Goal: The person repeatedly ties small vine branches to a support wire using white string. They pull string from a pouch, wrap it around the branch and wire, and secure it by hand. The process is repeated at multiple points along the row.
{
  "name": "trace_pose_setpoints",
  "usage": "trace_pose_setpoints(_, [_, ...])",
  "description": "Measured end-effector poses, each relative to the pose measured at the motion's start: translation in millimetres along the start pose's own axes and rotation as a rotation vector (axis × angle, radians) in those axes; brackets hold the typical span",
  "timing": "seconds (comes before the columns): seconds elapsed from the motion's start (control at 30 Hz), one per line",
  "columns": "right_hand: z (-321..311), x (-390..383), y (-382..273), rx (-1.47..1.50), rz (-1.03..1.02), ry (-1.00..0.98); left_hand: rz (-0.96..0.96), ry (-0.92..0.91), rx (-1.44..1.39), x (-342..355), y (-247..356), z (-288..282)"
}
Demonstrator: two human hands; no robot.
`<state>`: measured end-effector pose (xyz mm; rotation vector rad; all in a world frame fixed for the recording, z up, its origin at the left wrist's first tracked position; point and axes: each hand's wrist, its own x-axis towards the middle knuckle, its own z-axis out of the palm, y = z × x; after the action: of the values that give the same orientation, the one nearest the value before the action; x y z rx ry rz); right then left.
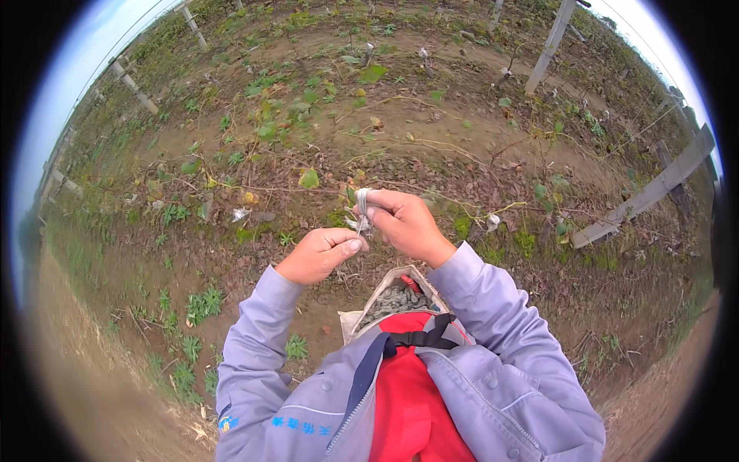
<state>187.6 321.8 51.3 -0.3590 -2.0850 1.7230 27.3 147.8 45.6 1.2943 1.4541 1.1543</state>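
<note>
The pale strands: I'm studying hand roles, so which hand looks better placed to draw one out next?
Probably the left hand: its thumb and finger pinch where a strand seems to end, while the right hand holds the pale strands.

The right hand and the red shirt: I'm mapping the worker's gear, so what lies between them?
The head view shows, from the right hand down to the red shirt: a patch of ground, then an open pale bag with grey-green contents.

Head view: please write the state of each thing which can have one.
Pale strands: looped
Left hand: pinched shut at the strands' lower end
Right hand: closed on the strands
Bag: open, holding grey-green material
Jacket: unzipped
Post at right: leaning
</note>
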Motion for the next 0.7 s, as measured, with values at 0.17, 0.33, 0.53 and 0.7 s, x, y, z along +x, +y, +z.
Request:
trace_pose_setpoints(0.17, [-23.9,-8.4,15.9,-0.557,-0.050,-0.501,-0.003,-0.008,0.102,-3.7,-0.6,-2.2])
trace_pose_setpoints(0.33, [-21.7,-23.4,5.1,0.531,0.378,-0.621,-0.059,0.058,-0.060,-0.3,-8.7,1.0])
trace_pose_setpoints(0.53, [3.3,-11.7,12.6,0.136,0.180,-0.132,-0.048,0.086,0.056,1.4,-25.3,21.5])
trace_pose_setpoints(0.7, [3.9,-21.0,31.1,-0.256,0.118,-0.269,0.052,0.103,0.537,-5.6,-26.7,26.8])
